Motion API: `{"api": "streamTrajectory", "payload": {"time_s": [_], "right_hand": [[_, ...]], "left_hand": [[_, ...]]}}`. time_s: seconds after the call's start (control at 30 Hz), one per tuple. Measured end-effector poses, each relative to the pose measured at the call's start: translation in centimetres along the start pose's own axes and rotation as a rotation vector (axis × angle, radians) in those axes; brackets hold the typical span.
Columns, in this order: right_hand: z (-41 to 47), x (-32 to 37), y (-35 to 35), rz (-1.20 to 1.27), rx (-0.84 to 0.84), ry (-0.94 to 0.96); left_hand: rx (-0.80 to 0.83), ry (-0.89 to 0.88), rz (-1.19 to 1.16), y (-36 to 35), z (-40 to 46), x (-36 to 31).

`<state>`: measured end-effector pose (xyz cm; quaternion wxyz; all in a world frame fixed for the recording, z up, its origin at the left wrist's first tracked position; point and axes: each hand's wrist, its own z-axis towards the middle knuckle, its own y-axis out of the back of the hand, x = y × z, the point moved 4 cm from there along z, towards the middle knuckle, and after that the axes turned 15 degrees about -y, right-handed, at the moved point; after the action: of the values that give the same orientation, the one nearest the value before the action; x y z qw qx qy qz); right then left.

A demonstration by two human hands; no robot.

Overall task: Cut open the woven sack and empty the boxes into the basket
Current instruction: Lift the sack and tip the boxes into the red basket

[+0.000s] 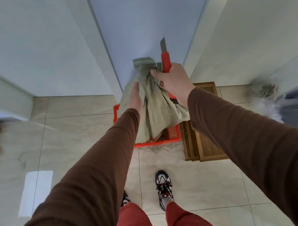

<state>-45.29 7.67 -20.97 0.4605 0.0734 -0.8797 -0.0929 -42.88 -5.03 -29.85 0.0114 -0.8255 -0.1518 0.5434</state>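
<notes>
Right hand [173,84] grips red utility knife [165,59] plus bunched sack [152,102] top; left hand [136,99], blurred, fingers seemingly straight against sack, above red basket [174,134].

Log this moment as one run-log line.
right hand: grips woven sack and red utility knife | left hand: flat on sack | sack over red basket
</notes>
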Motion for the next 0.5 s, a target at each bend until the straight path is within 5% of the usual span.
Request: {"api": "streamTrajectory", "payload": {"time_s": [0.07,0.17,0.3,0.43,0.5], "right_hand": [[-0.3,0.2,0.4,0.014,0.001,-0.002],[-0.9,0.8,0.7,0.030,-0.021,0.014],[-1.6,1.7,1.5,0.084,-0.039,0.023],[-2.1,4.2,2.1,0.164,-0.083,0.087],[-2.3,5.8,2.3,0.141,-0.070,0.127]], "left_hand": [[-0.094,-0.005,0.081,1.1,0.5,0.2],[0.170,0.000,0.073,-1.7,-0.9,-0.9],[0.016,-0.075,0.062,-1.3,-1.2,-3.5],[0.255,-0.108,0.061,-4.0,-1.9,-4.9],[0.141,-0.132,0.025,-3.5,-2.1,-6.0]]}}
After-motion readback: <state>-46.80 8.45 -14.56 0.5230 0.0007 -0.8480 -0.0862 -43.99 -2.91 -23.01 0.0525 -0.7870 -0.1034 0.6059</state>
